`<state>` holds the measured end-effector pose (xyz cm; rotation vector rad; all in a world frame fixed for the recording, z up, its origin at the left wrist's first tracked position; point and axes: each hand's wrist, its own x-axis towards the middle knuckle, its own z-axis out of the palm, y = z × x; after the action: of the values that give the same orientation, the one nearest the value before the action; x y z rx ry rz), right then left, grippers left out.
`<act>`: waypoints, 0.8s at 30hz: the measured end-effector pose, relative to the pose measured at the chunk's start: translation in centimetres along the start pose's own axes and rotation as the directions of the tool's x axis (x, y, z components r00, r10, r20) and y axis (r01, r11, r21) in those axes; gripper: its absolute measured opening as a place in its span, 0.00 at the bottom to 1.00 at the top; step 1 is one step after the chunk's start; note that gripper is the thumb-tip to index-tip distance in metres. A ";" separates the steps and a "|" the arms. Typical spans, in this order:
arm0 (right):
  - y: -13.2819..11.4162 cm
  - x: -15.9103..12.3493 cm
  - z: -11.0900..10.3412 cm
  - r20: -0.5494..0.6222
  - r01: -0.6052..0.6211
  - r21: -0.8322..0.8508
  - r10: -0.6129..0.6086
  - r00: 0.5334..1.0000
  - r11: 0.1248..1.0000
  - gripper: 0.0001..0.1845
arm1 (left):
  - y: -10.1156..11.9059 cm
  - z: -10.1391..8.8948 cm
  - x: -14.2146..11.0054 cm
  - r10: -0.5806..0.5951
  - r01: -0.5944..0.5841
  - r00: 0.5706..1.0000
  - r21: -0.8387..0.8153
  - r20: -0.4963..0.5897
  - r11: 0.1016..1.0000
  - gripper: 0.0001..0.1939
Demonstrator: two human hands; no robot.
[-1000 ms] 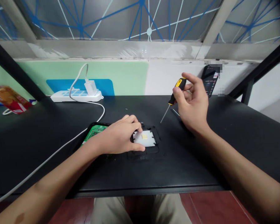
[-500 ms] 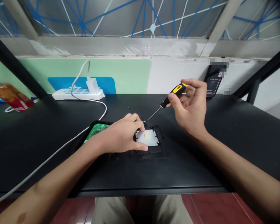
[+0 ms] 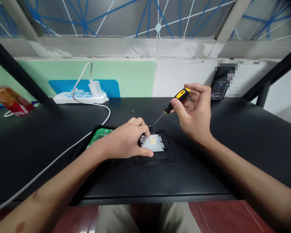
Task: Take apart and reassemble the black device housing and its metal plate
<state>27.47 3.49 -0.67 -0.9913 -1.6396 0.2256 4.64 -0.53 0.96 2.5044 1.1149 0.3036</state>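
In my right hand is a screwdriver with a black and yellow handle, tilted down to the left. The tip of its thin shaft meets a small dark part at the far edge of a black plastic frame. Set in that frame is a whitish plate with a small pale yellow square on it. My left hand grips the frame's left side, thumb at the near edge and fingers at the far edge. A green circuit board in a black casing lies partly hidden under my left forearm.
A white power strip with a plugged-in charger stands at the back left; its white cable crosses the table. A tiny screw-like piece lies behind my left hand. A bottle is far left, a phone back right.
My right hand and the screwdriver's handle have shifted slightly left and down. The tip stays at the frame's far edge, and my left hand keeps its hold.
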 end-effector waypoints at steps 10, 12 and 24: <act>0.4 0.6 -0.5 -0.071 0.003 -0.039 -0.006 0.997 0.999 0.23 | -0.2 0.0 0.1 0.005 -0.005 1.000 0.015 0.007 1.000 0.23; 0.4 0.7 -0.6 -0.086 -0.002 0.002 0.002 0.996 1.000 0.21 | -0.3 0.0 0.0 0.007 -0.007 1.000 0.016 0.007 1.000 0.23; 0.5 1.4 -0.6 -0.139 -0.103 0.193 0.131 0.982 0.976 0.17 | -0.2 0.0 0.1 -0.007 0.007 1.000 0.009 0.013 1.000 0.24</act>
<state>28.26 4.53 0.23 -0.9406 -1.3972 0.3672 4.56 -0.32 0.87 2.5069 1.1219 0.2806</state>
